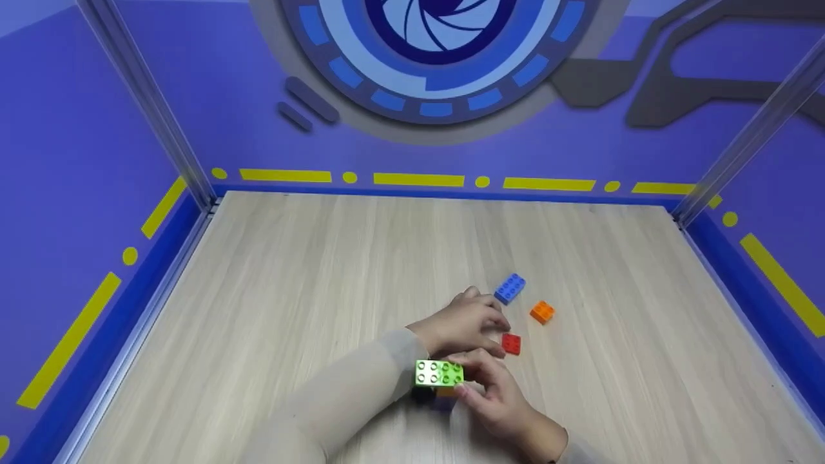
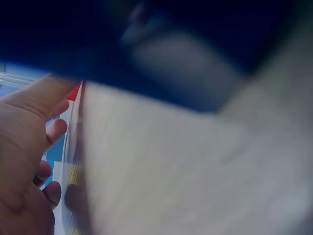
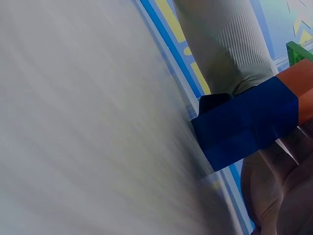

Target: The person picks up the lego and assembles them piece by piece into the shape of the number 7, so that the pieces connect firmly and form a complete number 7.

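Green-topped stack [image 1: 439,374] (studded, glossy) | right hand [image 1: 495,394] gripping it | left hand [image 1: 463,323] loose-fingered beside square red brick [image 1: 511,343]

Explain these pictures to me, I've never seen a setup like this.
There's no machine, just a person's bare left hand and right hand. The wide picture comes from a camera on the head; the other two, from cameras on the left and right wrists, are partly blurred. On the table lie a blue brick, an orange brick and a red brick. The right hand holds a brick stack: light green on top, orange and blue below. The left hand is beside the red brick; whether they touch is unclear.
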Demonstrator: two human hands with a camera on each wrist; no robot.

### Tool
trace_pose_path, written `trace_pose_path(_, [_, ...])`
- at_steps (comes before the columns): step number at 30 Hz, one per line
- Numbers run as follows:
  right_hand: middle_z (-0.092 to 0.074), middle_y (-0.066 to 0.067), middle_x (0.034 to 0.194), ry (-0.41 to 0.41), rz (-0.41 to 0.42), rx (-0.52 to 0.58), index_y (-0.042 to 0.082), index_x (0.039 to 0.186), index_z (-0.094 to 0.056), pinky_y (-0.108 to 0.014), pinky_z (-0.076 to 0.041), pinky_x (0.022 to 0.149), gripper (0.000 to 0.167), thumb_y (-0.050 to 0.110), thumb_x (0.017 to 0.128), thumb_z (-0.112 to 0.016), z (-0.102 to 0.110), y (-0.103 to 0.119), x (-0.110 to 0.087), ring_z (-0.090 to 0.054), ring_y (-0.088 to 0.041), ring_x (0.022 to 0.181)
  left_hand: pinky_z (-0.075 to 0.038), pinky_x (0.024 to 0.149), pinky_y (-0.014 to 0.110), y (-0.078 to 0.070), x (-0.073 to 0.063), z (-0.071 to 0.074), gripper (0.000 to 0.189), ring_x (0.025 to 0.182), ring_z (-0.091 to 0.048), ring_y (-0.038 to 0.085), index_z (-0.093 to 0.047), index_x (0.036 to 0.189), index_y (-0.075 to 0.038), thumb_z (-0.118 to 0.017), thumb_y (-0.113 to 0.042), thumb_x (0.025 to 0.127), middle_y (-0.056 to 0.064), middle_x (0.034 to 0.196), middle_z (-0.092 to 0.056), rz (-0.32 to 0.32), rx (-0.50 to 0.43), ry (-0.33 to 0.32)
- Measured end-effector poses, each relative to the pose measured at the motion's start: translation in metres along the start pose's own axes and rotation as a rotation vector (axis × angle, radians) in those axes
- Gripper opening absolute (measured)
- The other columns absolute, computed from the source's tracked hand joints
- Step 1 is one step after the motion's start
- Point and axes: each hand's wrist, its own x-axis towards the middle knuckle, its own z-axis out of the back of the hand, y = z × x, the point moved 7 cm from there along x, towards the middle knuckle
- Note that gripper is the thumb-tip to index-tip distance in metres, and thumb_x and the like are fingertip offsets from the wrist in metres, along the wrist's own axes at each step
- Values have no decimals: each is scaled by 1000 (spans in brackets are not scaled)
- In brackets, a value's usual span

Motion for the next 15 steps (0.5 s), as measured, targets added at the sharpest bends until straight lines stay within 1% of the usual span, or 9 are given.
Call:
trace_pose_path(4, [-72, 9, 135, 1, -13, -4, -4, 131, -65, -27, -64, 97, 41, -20, 94, -63, 1, 0, -1, -70, -3, 117, -39, 95, 21, -3, 1, 1, 36, 112, -46, 10, -86, 125, -32, -94, -47, 93, -11, 133, -70, -4, 5, -8])
trace_pose_path(7, [-73, 12, 137, -5, -23, 1, -4, 130, -65, -27, -64, 97, 40, -20, 93, -63, 2, -1, -1, -71, -3, 117, -40, 94, 20, -4, 0, 3, 34, 111, -46, 9, -85, 124, -31, -93, -45, 94, -11, 132, -71, -3, -10, -18])
trace_pose_path(8, [-74, 13, 137, -7, -25, 4, -3, 130, -65, -27, -64, 97, 40, -19, 93, -63, 2, -2, -1, -71, -3, 117, -40, 93, 20, -5, -1, 4, 34, 111, -46, 9, -85, 124, -30, -93, -44, 94, -11, 132, -71, -2, -20, -24])
trace_pose_path(12, [-76, 8, 137, -10, 12, 5, -6, 129, -65, -27, -64, 97, 41, -20, 91, -64, 2, -1, 0, -70, -3, 119, -41, 92, 20, -7, -6, 9, 33, 111, -45, 10, -85, 122, -28, -93, -42, 94, -11, 131, -71, 1, -84, -57])
trace_pose_path(15, [-75, 7, 137, -3, 18, 8, -6, 130, -65, -27, -64, 97, 42, -21, 91, -64, 0, -2, 0, -70, -3, 119, -43, 96, 20, -6, -13, 13, 30, 115, -45, 9, -84, 120, -27, -92, -41, 94, -11, 134, -72, 5, -135, -82])
